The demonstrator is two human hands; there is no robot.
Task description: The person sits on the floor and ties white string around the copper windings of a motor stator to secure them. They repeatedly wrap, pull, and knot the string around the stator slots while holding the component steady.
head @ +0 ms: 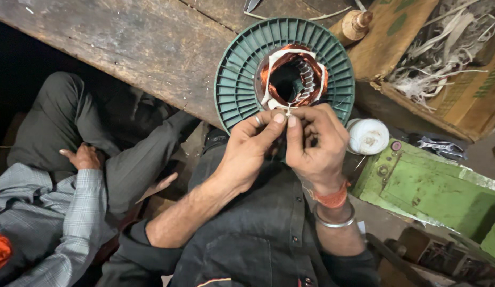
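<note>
A round motor stator with copper wire windings and white insulation paper (293, 78) is sat dead centre on a dark green ribbed plastic spool flange (236, 79), which is rested on the edge of a worn wooden bench top (125, 42). At about 6 o'clock on the stator, a thin white thread (288, 110) is being pinched right at the winding edge by both hands.

The left hand (247, 149) is closed down narrow, thumb and forefinger pressed on the thread; a ring is worn on one finger. The right hand (316, 141) is curled the same way, fingertips pinched tight on the same bit of thread, so the two thumbs are nearly touching. An orange thread band and a metal bangle (335, 220) are seen on the right wrist.

At roughly 3 o'clock from the hands, a white spool of thread (367, 136) is sat just beside the green flange. A chipped green painted metal block (433, 186) is found at 4 o'clock. A cardboard box stuffed with pale strip scraps (449, 48) is placed up at 2 o'clock, with a small wooden handle (355, 24) next to it.

Over at 9 o'clock, another person in a grey checked shirt is seated, one hand (82, 157) rested on a knee.
</note>
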